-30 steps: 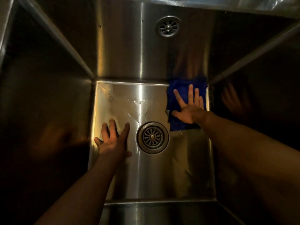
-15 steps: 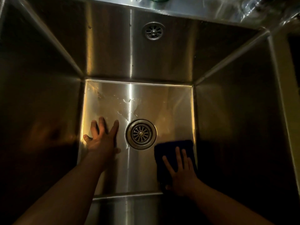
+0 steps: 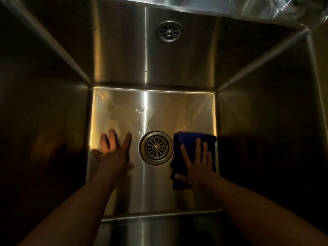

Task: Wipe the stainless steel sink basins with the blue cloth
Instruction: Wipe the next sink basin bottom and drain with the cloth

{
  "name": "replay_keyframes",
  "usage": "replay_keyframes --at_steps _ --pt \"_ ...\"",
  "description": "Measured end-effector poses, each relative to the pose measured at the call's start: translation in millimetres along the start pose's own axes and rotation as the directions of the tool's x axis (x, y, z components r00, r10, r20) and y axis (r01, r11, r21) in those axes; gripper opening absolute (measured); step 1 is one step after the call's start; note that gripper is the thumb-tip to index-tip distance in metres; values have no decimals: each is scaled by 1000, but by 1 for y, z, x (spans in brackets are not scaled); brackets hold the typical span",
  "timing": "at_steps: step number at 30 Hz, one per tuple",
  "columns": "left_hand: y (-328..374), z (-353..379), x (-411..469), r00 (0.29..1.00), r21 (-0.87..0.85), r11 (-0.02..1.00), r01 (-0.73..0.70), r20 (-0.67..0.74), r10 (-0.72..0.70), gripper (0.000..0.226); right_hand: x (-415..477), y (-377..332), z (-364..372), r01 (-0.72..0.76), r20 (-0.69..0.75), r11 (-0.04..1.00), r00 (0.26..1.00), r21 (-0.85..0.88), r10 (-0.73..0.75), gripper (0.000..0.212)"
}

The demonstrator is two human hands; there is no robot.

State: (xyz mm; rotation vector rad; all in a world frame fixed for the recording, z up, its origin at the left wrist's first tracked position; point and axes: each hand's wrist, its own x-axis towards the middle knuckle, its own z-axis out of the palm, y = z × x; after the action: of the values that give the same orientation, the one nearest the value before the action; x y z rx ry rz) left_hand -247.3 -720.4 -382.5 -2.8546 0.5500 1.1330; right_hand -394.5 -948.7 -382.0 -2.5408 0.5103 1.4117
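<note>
deep blue cloth (image 3: 194, 141), plain, no pattern seen, sink basin (image 3: 177, 110) silver-grey steel with warm yellowish glare, side walls near black in shadow, drain strainer (image 3: 156, 147) dark grey, radial slots, overflow grille (image 3: 169, 32) likewise

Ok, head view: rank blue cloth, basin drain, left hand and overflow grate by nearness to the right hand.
1. blue cloth, pressed under the right hand.
2. basin drain, just left of the cloth.
3. left hand, beyond the drain.
4. overflow grate, high on the back wall.

Right hand (image 3: 198, 166) flat on blue cloth (image 3: 188, 141)
</note>
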Motion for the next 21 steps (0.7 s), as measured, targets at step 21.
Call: replay_keyframes --at_steps 21 --pt "0 0 0 1000 1 1000 10 -17 -10 106 44 18 -64 40 0 999 999 1 -40 81"
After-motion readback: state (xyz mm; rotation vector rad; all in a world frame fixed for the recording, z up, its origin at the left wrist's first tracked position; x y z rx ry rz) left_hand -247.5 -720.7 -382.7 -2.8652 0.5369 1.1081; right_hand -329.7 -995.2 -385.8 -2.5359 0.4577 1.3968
